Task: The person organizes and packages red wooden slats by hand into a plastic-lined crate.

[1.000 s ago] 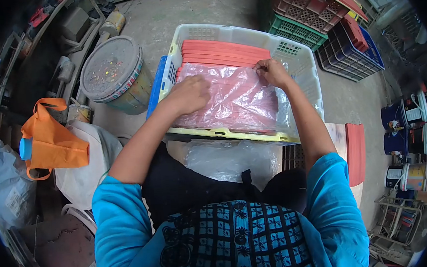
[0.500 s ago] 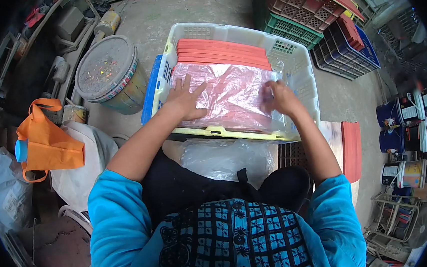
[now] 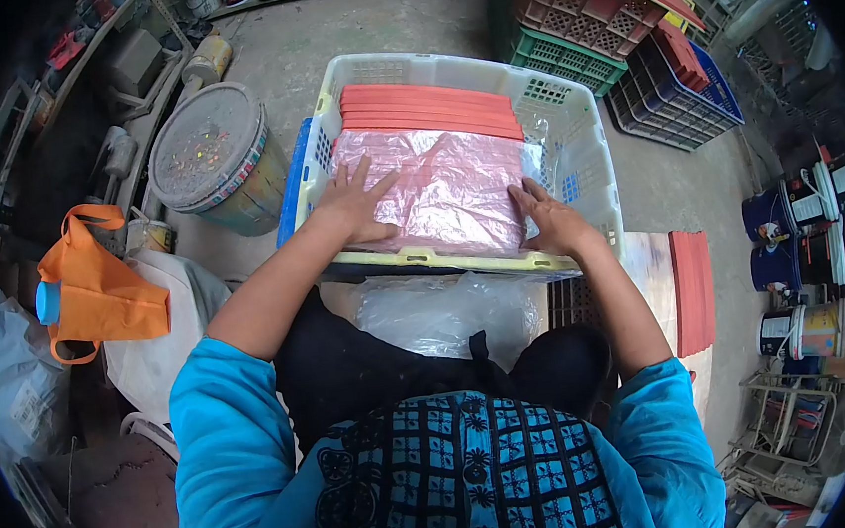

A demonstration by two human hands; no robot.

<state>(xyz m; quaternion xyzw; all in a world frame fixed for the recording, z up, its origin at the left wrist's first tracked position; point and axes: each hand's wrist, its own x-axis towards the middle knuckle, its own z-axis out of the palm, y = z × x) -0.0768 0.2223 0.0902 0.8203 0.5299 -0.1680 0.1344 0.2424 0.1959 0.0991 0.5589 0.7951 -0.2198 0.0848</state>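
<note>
A white plastic crate (image 3: 569, 104) with a yellowish front rim stands in front of me. Inside it lie stacked red pieces (image 3: 428, 103), bare toward the back. Nearer me, a clear plastic-wrapped red bundle (image 3: 446, 188) lies flat in the crate. My left hand (image 3: 354, 208) rests on the bundle's left part with fingers spread. At the bundle's right edge is my right hand (image 3: 550, 219), its fingers apart and touching the plastic. Clear plastic bags (image 3: 446, 314) lie between my legs and the crate.
A lidded bucket (image 3: 210, 147) stands left of the crate, and an orange bag (image 3: 107, 289) is nearer me. Red strips (image 3: 693, 292) lie at the right. Stacked crates (image 3: 570, 59) and a blue-rimmed crate (image 3: 669, 111) stand at the back right.
My right hand has opened and come down at the right edge of the wrapped bundle. The plastic there now lies closer to the bundle. My left hand stays on it, and the view has shifted slightly.
</note>
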